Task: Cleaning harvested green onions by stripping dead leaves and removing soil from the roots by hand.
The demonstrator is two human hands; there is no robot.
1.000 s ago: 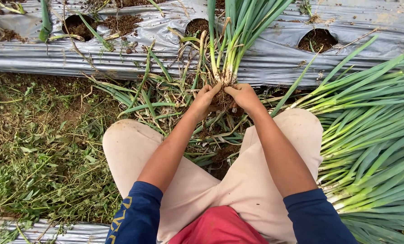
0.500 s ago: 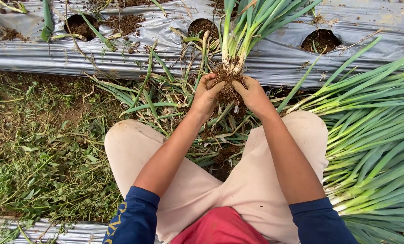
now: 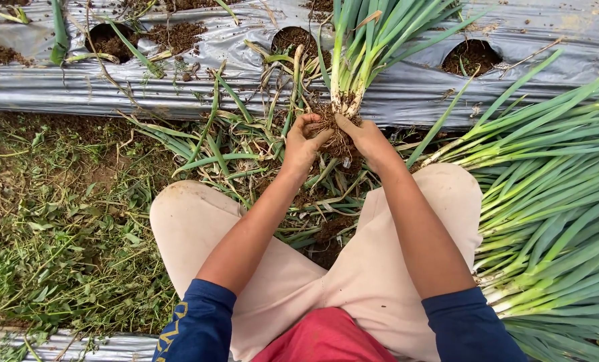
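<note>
A clump of green onions (image 3: 361,53) with white stems and a soil-caked root ball (image 3: 336,131) stands upright in front of me. My left hand (image 3: 301,144) grips the left side of the root ball, thumb on top. My right hand (image 3: 366,139) holds its right side, fingers pressed into the roots. Both hands are above the gap between my knees in beige trousers (image 3: 192,228).
A big pile of pulled green onions (image 3: 554,201) lies to my right. Silver plastic mulch (image 3: 179,87) with round planting holes (image 3: 472,57) runs across the top. Discarded leaves (image 3: 226,144) litter the ground ahead; weeds (image 3: 51,228) cover the left.
The clump has risen a little and shifted right, and both hands have moved up with it, working around the root ball.
</note>
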